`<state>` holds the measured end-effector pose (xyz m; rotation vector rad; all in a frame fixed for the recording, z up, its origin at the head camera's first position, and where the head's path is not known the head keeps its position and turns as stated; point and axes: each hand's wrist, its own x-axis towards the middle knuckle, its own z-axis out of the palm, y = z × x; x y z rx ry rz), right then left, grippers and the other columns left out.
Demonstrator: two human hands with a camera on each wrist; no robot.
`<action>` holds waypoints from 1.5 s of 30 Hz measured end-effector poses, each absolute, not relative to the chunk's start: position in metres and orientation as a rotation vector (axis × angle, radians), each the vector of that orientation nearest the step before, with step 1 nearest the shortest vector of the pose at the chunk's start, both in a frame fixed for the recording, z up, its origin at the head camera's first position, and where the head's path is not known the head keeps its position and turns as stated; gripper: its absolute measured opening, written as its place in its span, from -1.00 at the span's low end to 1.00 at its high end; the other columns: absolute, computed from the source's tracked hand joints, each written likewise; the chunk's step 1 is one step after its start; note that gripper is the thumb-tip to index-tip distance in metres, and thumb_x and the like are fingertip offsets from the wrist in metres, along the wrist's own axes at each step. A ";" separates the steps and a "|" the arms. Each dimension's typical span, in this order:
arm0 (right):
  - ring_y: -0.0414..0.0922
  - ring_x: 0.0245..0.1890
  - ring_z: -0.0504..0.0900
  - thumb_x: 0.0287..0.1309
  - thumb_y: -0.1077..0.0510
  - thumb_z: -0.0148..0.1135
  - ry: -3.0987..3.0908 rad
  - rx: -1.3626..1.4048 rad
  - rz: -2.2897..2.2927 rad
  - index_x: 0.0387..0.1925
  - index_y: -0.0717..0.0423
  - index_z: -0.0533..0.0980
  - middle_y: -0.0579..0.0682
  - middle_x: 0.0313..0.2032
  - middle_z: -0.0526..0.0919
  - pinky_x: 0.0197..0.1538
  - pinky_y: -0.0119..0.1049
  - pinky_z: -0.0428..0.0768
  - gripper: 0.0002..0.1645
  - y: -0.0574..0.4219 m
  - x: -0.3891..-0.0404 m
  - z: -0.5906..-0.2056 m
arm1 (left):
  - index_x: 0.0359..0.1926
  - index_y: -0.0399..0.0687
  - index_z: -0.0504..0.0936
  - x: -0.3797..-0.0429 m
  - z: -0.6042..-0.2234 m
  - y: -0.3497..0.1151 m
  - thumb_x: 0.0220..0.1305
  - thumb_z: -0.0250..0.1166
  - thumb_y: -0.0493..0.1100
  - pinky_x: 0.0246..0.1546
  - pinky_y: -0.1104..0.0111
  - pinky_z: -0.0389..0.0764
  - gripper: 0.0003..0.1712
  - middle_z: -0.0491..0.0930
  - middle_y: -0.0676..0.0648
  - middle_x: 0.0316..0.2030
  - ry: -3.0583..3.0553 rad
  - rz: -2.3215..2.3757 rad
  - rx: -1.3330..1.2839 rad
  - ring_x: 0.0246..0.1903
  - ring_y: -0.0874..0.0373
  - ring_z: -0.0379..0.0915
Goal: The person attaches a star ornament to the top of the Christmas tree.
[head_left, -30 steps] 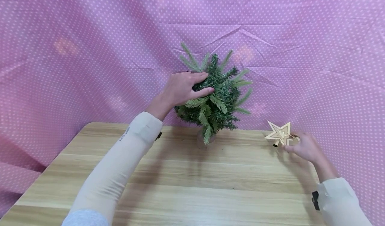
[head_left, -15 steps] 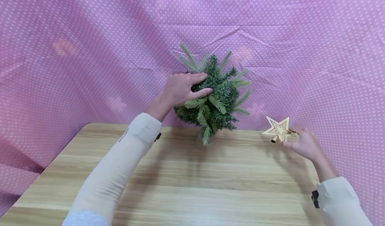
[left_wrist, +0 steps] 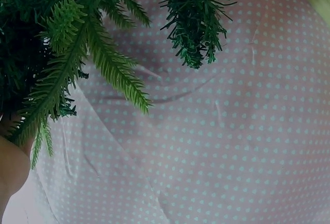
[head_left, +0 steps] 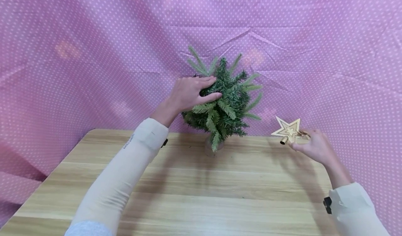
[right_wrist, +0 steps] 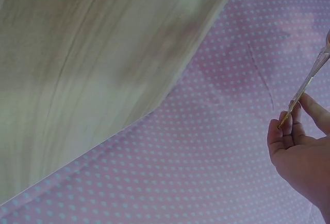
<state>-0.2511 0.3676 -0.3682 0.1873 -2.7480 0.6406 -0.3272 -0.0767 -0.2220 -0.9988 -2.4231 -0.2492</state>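
A small artificial Christmas tree stands upright at the back of the table on a clear-looking base. My left hand lies against its upper left side, thumb and fingers stretched out over the branches; the far fingertips are hidden. In the left wrist view, green sprigs hang beside part of that hand. To the right, my right hand pinches a gold star tree topper by one side, above the table's back edge. The right wrist view shows the topper edge-on between thumb and fingers.
The wooden table runs beneath both arms, its back edge close to the tree. A pink polka-dot cloth hangs behind and around it. Tiny dark bits lie on the tabletop.
The star topper has risen and shifted slightly left in my right hand, its socket turning more toward the front. My left hand and the tree stay nearly still.
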 end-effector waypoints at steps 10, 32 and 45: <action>0.46 0.04 0.43 0.04 -0.08 0.51 -2.736 0.214 0.675 0.24 0.53 0.41 0.61 0.07 0.48 0.00 0.43 0.38 -0.05 0.362 -0.251 -0.360 | 0.43 0.08 0.44 -0.328 -0.223 -0.077 0.41 0.11 0.39 -0.69 0.34 0.17 -0.24 0.45 0.04 0.35 -2.424 -0.239 -1.009 -0.64 0.13 0.24; 0.34 0.00 0.42 0.07 -0.10 0.49 -2.666 0.235 0.650 0.22 0.46 0.47 0.48 0.02 0.51 -0.05 0.28 0.38 -0.12 0.336 -0.248 -0.322 | 0.42 0.05 0.45 -0.326 -0.222 -0.077 0.43 0.10 0.38 -0.72 0.39 0.07 -0.25 0.47 0.03 0.34 -2.394 -0.173 -1.023 -0.71 0.23 -0.06; 0.31 0.01 0.43 0.10 -0.16 0.48 -2.660 0.230 0.666 0.23 0.45 0.47 0.46 0.04 0.52 -0.03 0.27 0.39 -0.09 0.322 -0.249 -0.303 | 0.42 0.05 0.46 -0.326 -0.223 -0.077 0.43 0.10 0.38 -0.72 0.37 0.10 -0.25 0.45 0.03 0.35 -2.394 -0.156 -1.019 -0.70 0.19 0.01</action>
